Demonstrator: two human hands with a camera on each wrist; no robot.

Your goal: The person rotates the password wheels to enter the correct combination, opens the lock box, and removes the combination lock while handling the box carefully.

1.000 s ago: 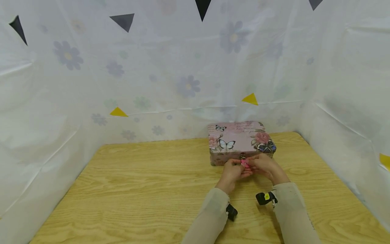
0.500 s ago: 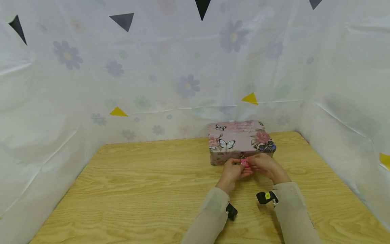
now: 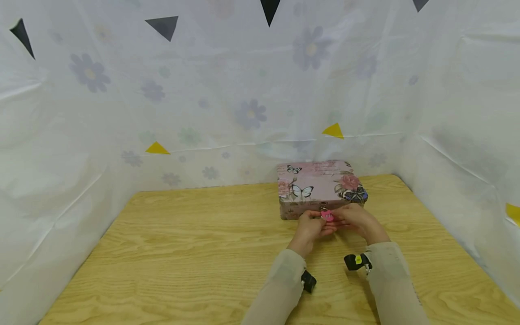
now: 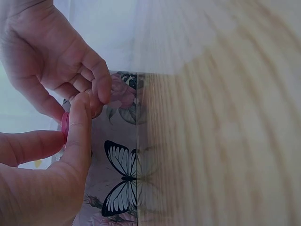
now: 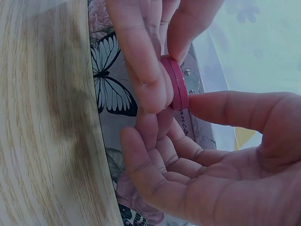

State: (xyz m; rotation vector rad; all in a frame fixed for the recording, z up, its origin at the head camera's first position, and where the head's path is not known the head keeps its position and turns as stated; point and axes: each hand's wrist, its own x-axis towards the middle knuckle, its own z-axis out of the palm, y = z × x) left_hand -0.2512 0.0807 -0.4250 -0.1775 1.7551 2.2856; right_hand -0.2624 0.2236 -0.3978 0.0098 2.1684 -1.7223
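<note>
Pink padlock [image 3: 327, 215] between left hand [image 3: 306, 231] (pinching it) and right hand [image 3: 361, 222], fingers loose, thumb touching.

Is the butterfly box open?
No, the head view shows the lid lying flat on the box, with a pink lock at its front.

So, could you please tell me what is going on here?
A person's left hand pinches a pink padlock at the front of a flowered box. Their right hand touches the padlock's edge with its thumb. The box sits closed on the wooden table; I cannot tell whether the padlock is locked.
</note>
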